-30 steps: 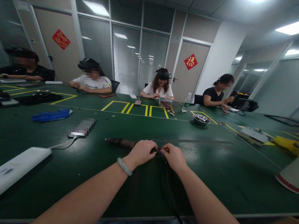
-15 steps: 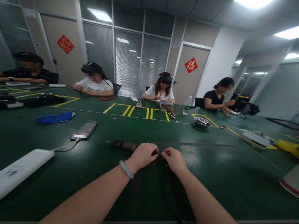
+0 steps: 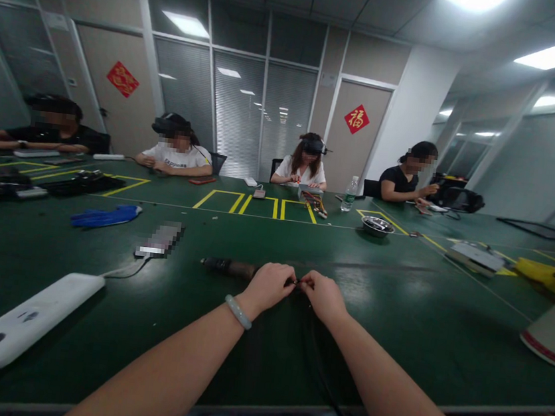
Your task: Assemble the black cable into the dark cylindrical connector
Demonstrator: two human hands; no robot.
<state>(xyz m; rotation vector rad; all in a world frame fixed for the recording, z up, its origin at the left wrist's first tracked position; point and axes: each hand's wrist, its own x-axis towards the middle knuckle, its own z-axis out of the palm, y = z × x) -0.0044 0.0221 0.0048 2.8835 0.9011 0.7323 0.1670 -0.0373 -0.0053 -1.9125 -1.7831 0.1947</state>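
A dark, cylindrical, screwdriver-like tool [image 3: 228, 267] lies on the green table [image 3: 181, 350], its narrow tip pointing left. My left hand [image 3: 272, 287] is closed round its right end, which the fingers hide. Close beside it, my right hand [image 3: 323, 297] is closed in a pinch, and the fingertips of both hands nearly meet. Between them shows a small bit of thin wire or metal, too small to make out. From below my right hand a black cable [image 3: 320, 363] runs down over the table's near edge, apparently held in those fingers.
To the left lie a white power bank [image 3: 45, 315], a wired phone [image 3: 161, 240] and a blue glove [image 3: 106, 216]. A metal bowl [image 3: 376, 226], a water bottle [image 3: 349, 195] and a white box [image 3: 475, 258] stand farther right. Several people sit across the table.
My view has shifted slightly. Both hands stay together in the same place, with only small finger movement at the pinched spot.
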